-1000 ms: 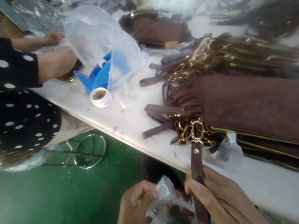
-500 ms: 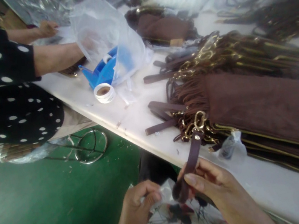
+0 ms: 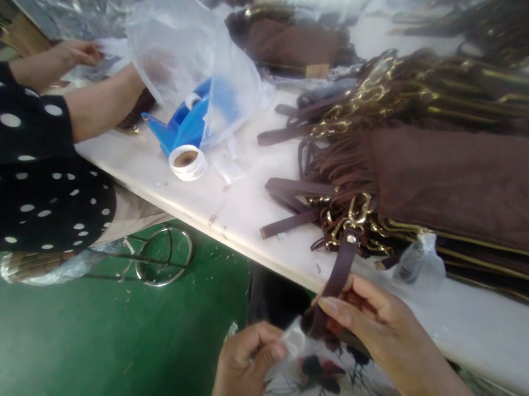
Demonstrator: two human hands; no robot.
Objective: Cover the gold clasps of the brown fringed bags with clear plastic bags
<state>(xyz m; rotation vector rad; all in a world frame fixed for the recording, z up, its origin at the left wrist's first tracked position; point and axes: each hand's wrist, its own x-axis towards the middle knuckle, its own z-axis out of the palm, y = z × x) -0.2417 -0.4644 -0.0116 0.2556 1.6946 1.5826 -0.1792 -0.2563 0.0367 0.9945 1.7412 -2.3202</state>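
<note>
In the head view, my right hand (image 3: pixel 385 330) pinches a dark brown wrist strap (image 3: pixel 341 267) between thumb and fingers near its folded lower end. The strap slants up to a gold clasp (image 3: pixel 360 207) at the edge of a stack of brown fringed pouches (image 3: pixel 473 170). To its left, the thumb and forefinger of my left hand (image 3: pixel 245 370) close on a small piece of clear plastic (image 3: pixel 296 341). This plastic reaches the strap's folded end; whether it wraps around that end I cannot tell.
More brown straps and pouches (image 3: pixel 423 87) lie on the white table (image 3: pixel 242 218). A knotted plastic bag (image 3: pixel 419 260), a white tub (image 3: pixel 188 163), a blue tape dispenser (image 3: pixel 184 127) and a large clear bag (image 3: pixel 182 43) stand about. A co-worker's arm (image 3: pixel 109 102) reaches in from the left.
My right fingers have moved slightly up and left along the strap, and its folded end looks a little higher. My left hand keeps its pinch on the plastic. The view has shifted slightly.
</note>
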